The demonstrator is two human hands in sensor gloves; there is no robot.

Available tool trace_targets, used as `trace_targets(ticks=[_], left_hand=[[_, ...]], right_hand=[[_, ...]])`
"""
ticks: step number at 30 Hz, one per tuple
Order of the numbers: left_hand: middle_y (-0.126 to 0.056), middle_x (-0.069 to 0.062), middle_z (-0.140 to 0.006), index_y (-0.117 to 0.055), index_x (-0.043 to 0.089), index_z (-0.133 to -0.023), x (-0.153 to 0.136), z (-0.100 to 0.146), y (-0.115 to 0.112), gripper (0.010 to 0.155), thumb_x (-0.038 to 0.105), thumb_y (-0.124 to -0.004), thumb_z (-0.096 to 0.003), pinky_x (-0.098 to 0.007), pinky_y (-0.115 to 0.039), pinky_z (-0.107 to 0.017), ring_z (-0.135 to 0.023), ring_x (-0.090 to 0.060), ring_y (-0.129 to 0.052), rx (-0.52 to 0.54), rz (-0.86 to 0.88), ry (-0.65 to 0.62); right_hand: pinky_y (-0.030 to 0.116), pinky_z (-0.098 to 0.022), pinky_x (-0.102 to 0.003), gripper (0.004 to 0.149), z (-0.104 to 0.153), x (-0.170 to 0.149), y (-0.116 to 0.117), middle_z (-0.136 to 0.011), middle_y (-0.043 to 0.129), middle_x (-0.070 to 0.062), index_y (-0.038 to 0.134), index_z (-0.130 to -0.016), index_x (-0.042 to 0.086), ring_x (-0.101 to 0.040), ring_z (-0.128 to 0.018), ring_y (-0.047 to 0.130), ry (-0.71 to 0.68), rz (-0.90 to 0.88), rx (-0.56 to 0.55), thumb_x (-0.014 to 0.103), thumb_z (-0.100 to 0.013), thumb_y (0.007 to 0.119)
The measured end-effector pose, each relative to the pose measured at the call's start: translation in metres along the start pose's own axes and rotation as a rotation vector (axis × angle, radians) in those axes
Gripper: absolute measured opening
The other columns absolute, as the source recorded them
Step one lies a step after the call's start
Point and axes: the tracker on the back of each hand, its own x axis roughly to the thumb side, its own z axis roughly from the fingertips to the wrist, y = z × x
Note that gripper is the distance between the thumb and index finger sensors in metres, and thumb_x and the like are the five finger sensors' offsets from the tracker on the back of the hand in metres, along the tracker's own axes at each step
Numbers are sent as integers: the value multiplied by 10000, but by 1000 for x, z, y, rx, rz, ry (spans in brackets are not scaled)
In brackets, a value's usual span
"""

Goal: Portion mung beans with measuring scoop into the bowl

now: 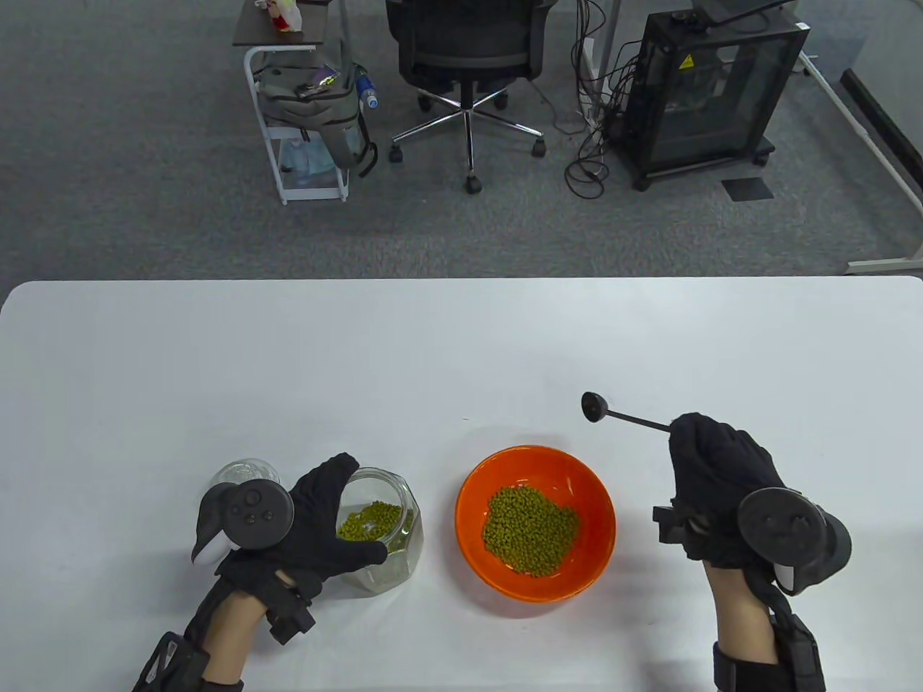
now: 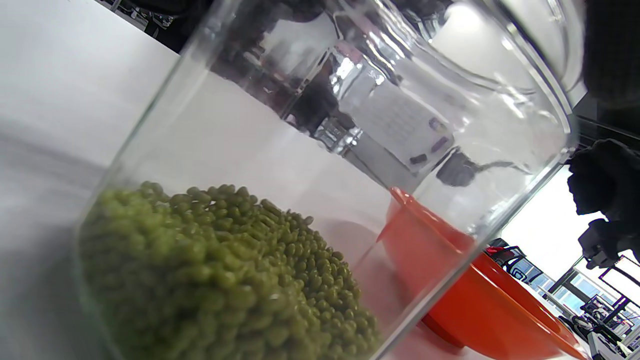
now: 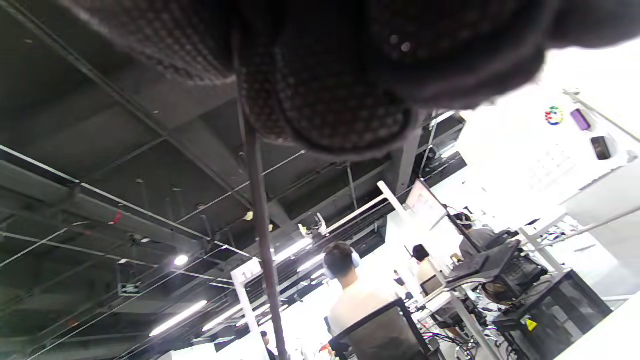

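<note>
I see a white counter (image 1: 216,360) standing on grey carpet, with an office chair (image 1: 467,65), a small cart (image 1: 303,122) and a black cabinet (image 1: 710,86) behind it. My right hand (image 1: 717,479) pinches the handle end of the measuring scoop (image 1: 624,414), fingers curled round it; its long axis runs leftward and slightly away from me, cup well beyond the orange bowl (image 1: 537,468) of mung beans (image 1: 530,530). My left hand (image 1: 317,519) wraps the glass jar (image 1: 382,533) beside the bowl.

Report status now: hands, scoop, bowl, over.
Left hand grips jar. Right hand holds scoop beyond bowl. Bowl has beans. Path clear.
</note>
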Motion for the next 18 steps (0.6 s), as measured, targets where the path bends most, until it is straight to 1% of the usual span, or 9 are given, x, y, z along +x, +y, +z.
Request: trace_targets(ticks=[2, 6, 8, 11, 14, 16, 17, 18], left_hand=[[-364, -310, -1148, -235, 11, -1097, 0, 0, 0, 1243, 850, -836, -405, -759, -489, -722, -1031, -603, -543, 0, 1, -1], [-363, -309, -1149, -234, 10, -1097, 0, 0, 0, 1244, 851, -835, -405, -759, -488, -722, -1031, -603, -543, -1, 1, -1], [-364, -310, -1149, -235, 9, -1097, 0, 0, 0, 1244, 850, -836, -404, -759, -489, -721, -1030, -603, -544, -1, 1, -1], [-364, -309, -1149, -234, 10, -1097, 0, 0, 0, 1243, 850, -834, -406, -759, -489, -722, -1031, -602, -542, -1, 1, -2], [-364, -309, -1149, -234, 11, -1097, 0, 0, 0, 1243, 851, -834, -404, -760, -488, -722, -1030, -603, -543, -2, 1, -2], [-362, -309, -1149, -234, 10, -1097, 0, 0, 0, 1242, 851, -833, -406, -759, -489, -722, -1032, -602, -542, -3, 1, -2], [-361, -310, -1149, -234, 10, -1097, 0, 0, 0, 1243, 851, -833, -406, -760, -488, -722, -1031, -602, -542, -3, 2, -2], [-363, -311, -1149, -233, 10, -1097, 0, 0, 0, 1243, 849, -835, -406, -760, -488, -721, -1031, -602, -541, -2, 2, -2]], right_hand=[[861, -272, -426, 415, -2, -11, 5, -409, 1062, -91, 995, -637, 140, -241, -238, 1000, 39, 21, -1, 482, -466, 835], [862, -283, -424, 418, -3, -30, 20, -441, 1057, -93, 979, -670, 139, -239, -259, 1004, 96, 130, 19, 473, -474, 822], [863, -290, -425, 419, -1, -39, 27, -455, 1057, -98, 977, -679, 139, -243, -272, 1005, 129, 138, 25, 470, -473, 823], [861, -297, -430, 420, 3, -47, 34, -469, 1058, -101, 977, -686, 141, -251, -286, 1006, 139, 149, 42, 469, -470, 829], [865, -290, -429, 420, 6, -51, 41, -459, 1064, -99, 985, -675, 138, -249, -275, 1010, 108, 215, 97, 472, -465, 840], [867, -286, -428, 420, 8, -53, 45, -456, 1066, -94, 984, -673, 138, -248, -271, 1012, 125, 226, 168, 474, -461, 848], [866, -282, -431, 418, 8, -53, 46, -451, 1067, -97, 988, -667, 135, -250, -267, 1011, 136, 224, 186, 472, -458, 856], [865, -277, -433, 418, 8, -54, 48, -445, 1069, -100, 989, -663, 130, -253, -259, 1011, 153, 227, 234, 470, -457, 863]])
